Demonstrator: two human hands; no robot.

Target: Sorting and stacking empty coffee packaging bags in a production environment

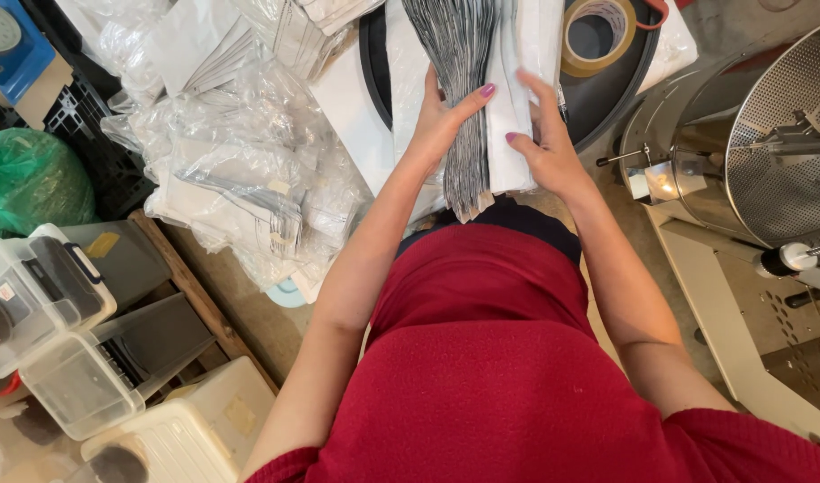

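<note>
**A:** What does the room and the work surface look like?

**B:** The camera looks straight down past a red top. It is a crowded workspace. Ahead lies a heap of clear plastic bags [240, 161] stuffed with flat white packets, spilling over the left of the surface. Beyond the hands sits a round black tray [620, 89] with a roll of tan packing tape [598, 36] resting on it. To the right stands a metal machine with a perforated steel drum [781, 152]. On the lower left, clear plastic storage boxes [43, 295] stand beside a wooden edge, with a green bag [30, 179] and a black crate [88, 134] above them. A blue scale [8, 40] shows in the top left corner.

**A:** And what are the hands on?

**B:** A thick stack of flat pouches [477, 98], standing on edge in the top centre, just in front of the black tray. The left part of the stack shows grey, silvery edges, closely layered; the right part is white. Its lower end fans out slightly.

**A:** How are the hands placed?

**B:** The left hand [446, 121] presses the stack's left side, its thumb laid across the grey edges. The right hand [544, 143] presses the white side. Both are clamped on the stack from opposite sides, fingernails painted dark pink.
</note>
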